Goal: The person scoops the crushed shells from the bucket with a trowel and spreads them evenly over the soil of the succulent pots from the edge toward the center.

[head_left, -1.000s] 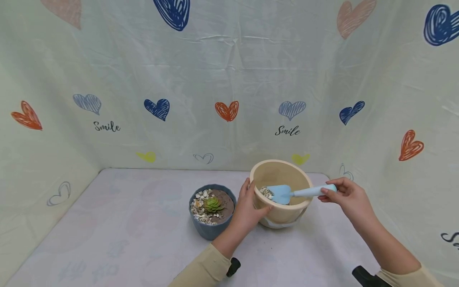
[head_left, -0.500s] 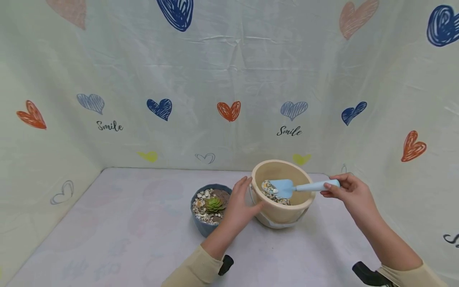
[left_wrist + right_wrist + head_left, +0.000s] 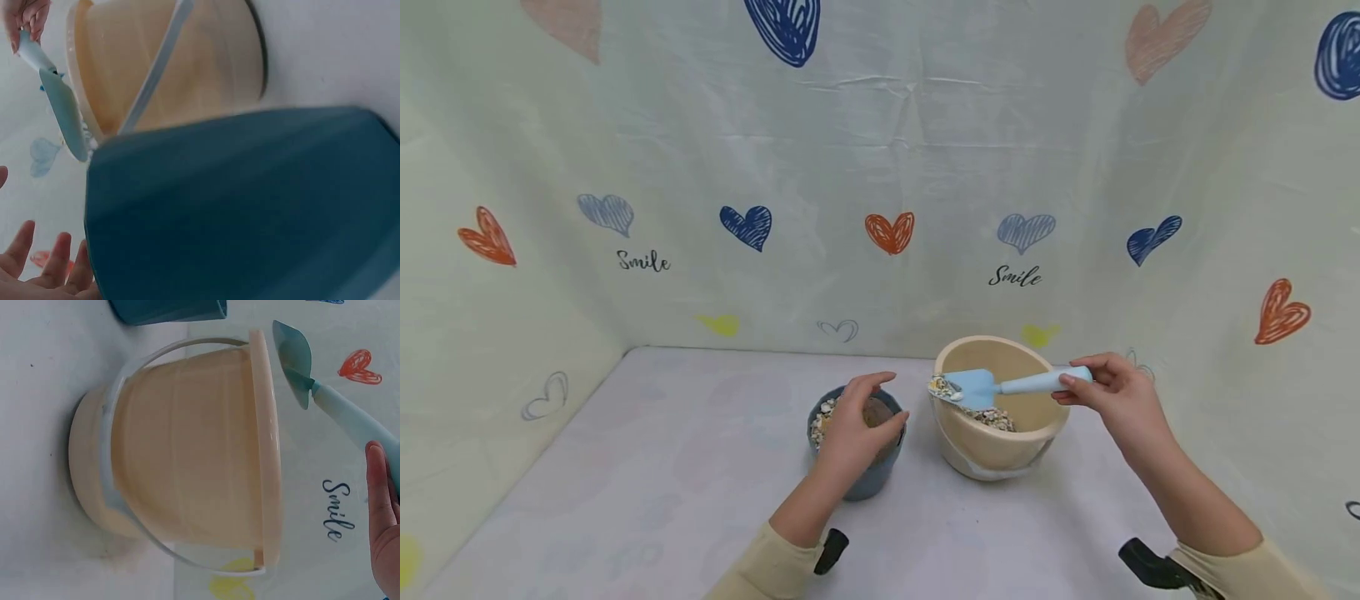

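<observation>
My right hand (image 3: 1120, 400) pinches the pale blue handle of a small trowel (image 3: 976, 388) between thumb and fingers. Pebbles (image 3: 942, 387) lie on its blade, which is over the left rim of the cream bucket (image 3: 988, 457). More pebbles (image 3: 996, 418) are visible inside that bucket. My left hand (image 3: 848, 429), thumb and fingers spread apart, is over the blue-grey flower pot (image 3: 874, 482) and hides most of its top. Whether it touches the pot I cannot tell. In the left wrist view the pot's dark wall (image 3: 244, 206) fills much of the picture, with fingers (image 3: 59, 259) beside its rim.
The bucket's light handle (image 3: 107, 456) hangs down along its side. Both containers stand on a white-covered table (image 3: 647, 467), the pot to the left of the bucket. Behind rises a pale curtain (image 3: 820, 150) printed with hearts.
My left hand has let go of the bucket's rim and moved left over the pot. The trowel has risen and shifted left to the bucket's rim, with pebbles on its blade.
</observation>
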A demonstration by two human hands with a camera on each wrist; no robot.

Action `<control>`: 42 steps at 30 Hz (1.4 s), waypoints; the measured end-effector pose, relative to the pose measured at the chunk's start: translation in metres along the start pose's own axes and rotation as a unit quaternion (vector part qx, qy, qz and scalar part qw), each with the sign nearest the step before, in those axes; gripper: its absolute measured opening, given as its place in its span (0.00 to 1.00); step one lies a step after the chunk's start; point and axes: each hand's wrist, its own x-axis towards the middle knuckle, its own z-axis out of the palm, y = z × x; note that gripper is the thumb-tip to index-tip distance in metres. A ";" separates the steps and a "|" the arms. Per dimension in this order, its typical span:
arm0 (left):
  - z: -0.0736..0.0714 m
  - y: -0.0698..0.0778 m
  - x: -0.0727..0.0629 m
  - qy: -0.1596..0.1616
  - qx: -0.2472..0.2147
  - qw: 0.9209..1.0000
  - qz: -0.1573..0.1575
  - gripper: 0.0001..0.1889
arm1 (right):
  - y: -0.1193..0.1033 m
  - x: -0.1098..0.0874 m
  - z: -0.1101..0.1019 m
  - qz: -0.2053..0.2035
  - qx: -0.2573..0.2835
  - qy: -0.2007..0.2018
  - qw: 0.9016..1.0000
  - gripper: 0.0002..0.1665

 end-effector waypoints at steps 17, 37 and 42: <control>-0.047 -0.037 -0.011 0.034 0.017 0.999 -0.020 0.40 | 0.005 0.012 0.065 0.028 0.050 -0.011 0.998 0.13; -0.076 -0.111 0.007 -0.249 -0.093 0.963 -0.052 0.60 | 0.012 0.008 0.113 0.068 0.074 0.002 0.995 0.19; -0.085 -0.120 0.022 -0.308 -0.109 0.944 -0.030 0.60 | 0.011 0.007 0.119 0.074 0.089 0.003 0.993 0.20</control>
